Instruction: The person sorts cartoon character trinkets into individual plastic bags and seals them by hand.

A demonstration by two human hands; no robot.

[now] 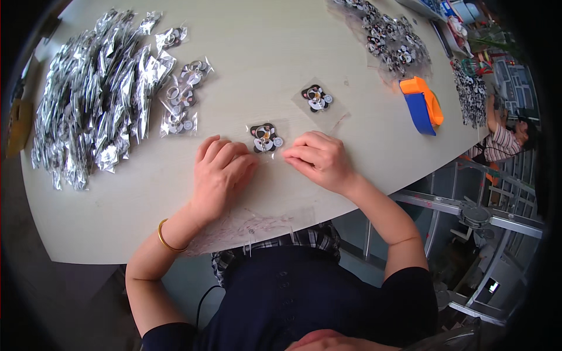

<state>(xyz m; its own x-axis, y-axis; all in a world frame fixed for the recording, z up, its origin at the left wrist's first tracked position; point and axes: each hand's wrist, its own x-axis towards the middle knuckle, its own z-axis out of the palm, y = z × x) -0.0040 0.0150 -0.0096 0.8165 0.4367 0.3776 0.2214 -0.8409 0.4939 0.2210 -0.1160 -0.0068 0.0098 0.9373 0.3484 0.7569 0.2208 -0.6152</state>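
Note:
Between my two hands a black-and-white panda keychain lies on the table inside a small clear plastic bag. My left hand is closed, with its curled fingertips at the bag's lower left edge. At the right side of the bag, my right hand pinches thumb and fingers together by its lower corner. The exact grip of both hands is partly hidden by the fingers. Farther up and to the right, a second bagged keychain rests flat, apart from both hands.
A large heap of shiny bagged pieces covers the left side, with several bagged keychains beside it. Far right are more keychains and a blue-and-orange tape dispenser. Empty clear bags lie at the near edge. Another person sits beyond.

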